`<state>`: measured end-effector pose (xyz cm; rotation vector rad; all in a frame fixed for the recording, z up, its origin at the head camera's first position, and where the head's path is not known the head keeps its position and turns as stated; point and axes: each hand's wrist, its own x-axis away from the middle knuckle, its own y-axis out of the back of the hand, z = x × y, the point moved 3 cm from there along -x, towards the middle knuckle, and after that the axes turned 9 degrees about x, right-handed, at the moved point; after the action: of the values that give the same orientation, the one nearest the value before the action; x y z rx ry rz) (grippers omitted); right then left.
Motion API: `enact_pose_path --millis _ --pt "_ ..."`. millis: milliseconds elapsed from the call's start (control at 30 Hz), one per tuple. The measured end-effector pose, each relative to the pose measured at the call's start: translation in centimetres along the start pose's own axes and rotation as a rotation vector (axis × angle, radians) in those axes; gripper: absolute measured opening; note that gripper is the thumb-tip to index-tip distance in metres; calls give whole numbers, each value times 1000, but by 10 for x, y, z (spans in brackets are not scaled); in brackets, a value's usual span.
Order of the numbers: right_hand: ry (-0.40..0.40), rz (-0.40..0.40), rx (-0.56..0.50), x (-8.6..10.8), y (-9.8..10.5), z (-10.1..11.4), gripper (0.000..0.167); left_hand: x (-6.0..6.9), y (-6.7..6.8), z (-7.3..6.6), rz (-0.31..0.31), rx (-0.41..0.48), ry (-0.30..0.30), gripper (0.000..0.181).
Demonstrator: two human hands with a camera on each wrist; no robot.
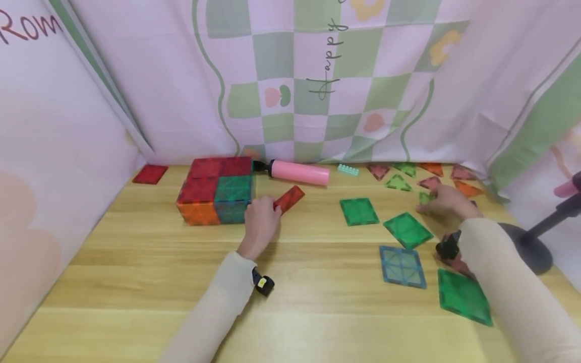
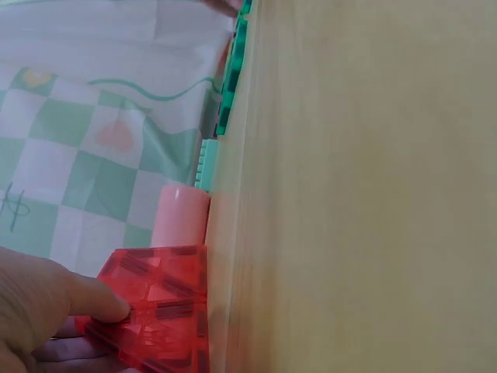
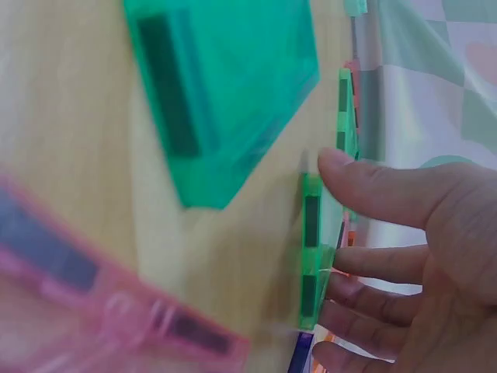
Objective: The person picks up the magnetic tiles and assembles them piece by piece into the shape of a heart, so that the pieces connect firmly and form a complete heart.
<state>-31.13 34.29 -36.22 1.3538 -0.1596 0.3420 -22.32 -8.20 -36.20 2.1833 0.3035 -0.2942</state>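
My left hand [image 1: 262, 222] pinches a red magnetic tile [image 1: 290, 198], its thumb lying on the tile's face in the left wrist view. Close beside that hand stands a box of translucent magnetic tiles [image 1: 202, 184] in red, teal and orange. Over on the right, my right hand [image 1: 447, 202] reaches to a light green triangular tile [image 3: 311, 249]. Its thumb and fingers are spread around that triangle, not closed on it; whether the fingertips touch it is hard to tell. Green square tiles [image 1: 359, 212] and a blue square tile [image 1: 402, 266] lie between the hands.
A pink cylinder with a black end [image 1: 300, 173] and a mint toy brick [image 1: 348, 169] lie along the back curtain. Several small triangles [image 1: 398, 182] are at the back right. A black stand base [image 1: 526, 247] is at right; a red tile [image 1: 150, 174] lies far left.
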Motion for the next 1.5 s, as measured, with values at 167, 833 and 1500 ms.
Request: enact_pose_path --millis 167,833,1500 --pt "-46 37 -4 0 -1 0 94 -7 -3 3 -25 -11 37 20" --pt "100 -256 -99 20 24 31 42 -12 -10 12 -56 92 34 15" --pt "470 -273 -232 72 -48 186 19 -13 -8 10 -2 101 -4 9"
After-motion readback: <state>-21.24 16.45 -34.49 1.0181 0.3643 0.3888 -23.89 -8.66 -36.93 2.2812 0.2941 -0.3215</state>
